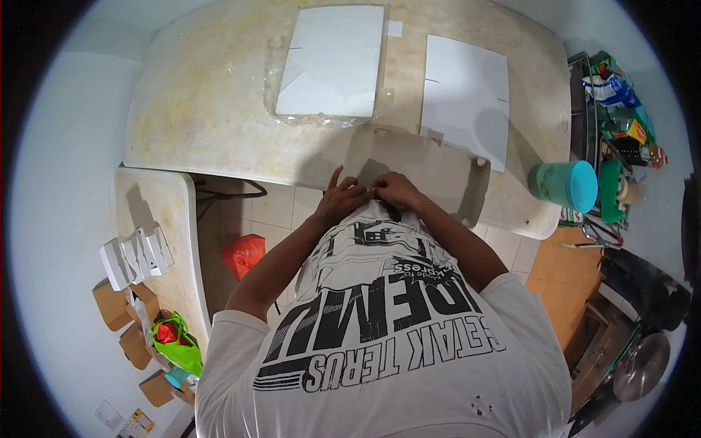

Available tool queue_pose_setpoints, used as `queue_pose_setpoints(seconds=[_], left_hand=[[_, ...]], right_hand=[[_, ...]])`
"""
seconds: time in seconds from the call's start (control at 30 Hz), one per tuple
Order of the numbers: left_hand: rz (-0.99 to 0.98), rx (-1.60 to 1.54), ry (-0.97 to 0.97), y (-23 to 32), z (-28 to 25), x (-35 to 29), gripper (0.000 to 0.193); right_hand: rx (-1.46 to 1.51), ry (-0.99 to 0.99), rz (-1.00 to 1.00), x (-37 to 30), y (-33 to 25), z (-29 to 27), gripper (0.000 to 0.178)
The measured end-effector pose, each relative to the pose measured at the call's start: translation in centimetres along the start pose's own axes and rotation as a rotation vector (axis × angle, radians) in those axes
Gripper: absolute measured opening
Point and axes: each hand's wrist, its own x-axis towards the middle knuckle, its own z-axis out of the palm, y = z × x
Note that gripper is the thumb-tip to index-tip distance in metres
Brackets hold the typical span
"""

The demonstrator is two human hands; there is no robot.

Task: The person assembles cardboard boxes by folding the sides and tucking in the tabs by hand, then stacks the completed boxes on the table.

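A partly folded cardboard box [445, 175], its greyish inner side facing up, lies at the table's near edge against my body. My right hand [396, 190] is closed at the box's near left corner, with its fingertips pinching the cardboard edge. Right beside it, my left hand [343, 197] has one finger raised while the others curl in at the same corner. The exact grip of the fingertips is partly hidden. Beyond the box lie a stack of flat white cardboard sheets [332, 66] on clear plastic and, to its right, another flat white sheet [467, 87] with slits.
A turquoise tub [566, 186] stands at the table's right edge, next to a rack of packets [621, 109]. On the left, a side table [161, 197] carries folded white boxes [135, 255]. A red plastic bag [244, 254] lies on the floor.
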Motion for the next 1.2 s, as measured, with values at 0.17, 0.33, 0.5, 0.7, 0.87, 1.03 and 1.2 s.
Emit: queue_pose_setpoints(seconds=[0.17,0.33,0.5,0.7,0.87,1.03,1.2], left_hand=[[0.031,-0.008,0.021,0.1,0.2,0.4,0.023],[0.017,-0.092,0.054,0.8,-0.3,0.5,0.029],[-0.044,-0.096,0.052,2.0,-0.7,1.0,0.028],[-0.09,-0.14,0.103,2.8,0.0,0.6,0.033],[-0.102,-0.157,0.131,3.1,0.2,0.2,0.034],[-0.033,-0.073,0.092,2.9,0.6,0.6,0.029],[0.037,0.037,-0.01,1.9,1.7,1.0,0.02]], right_hand=[[0.036,-0.061,0.06,0.4,0.9,-0.1,0.029],[0.251,-0.018,-0.027,-0.2,1.4,0.2,0.026],[0.098,0.015,-0.053,0.1,1.7,0.0,0.024],[-0.21,0.154,-0.174,-1.5,-0.8,0.3,0.018],[-0.298,0.135,-0.163,-1.7,-1.5,-0.4,0.019],[-0.137,-0.014,-0.081,-0.3,0.3,-0.5,0.02],[-0.243,0.084,-0.142,-1.4,0.5,-1.1,0.02]])
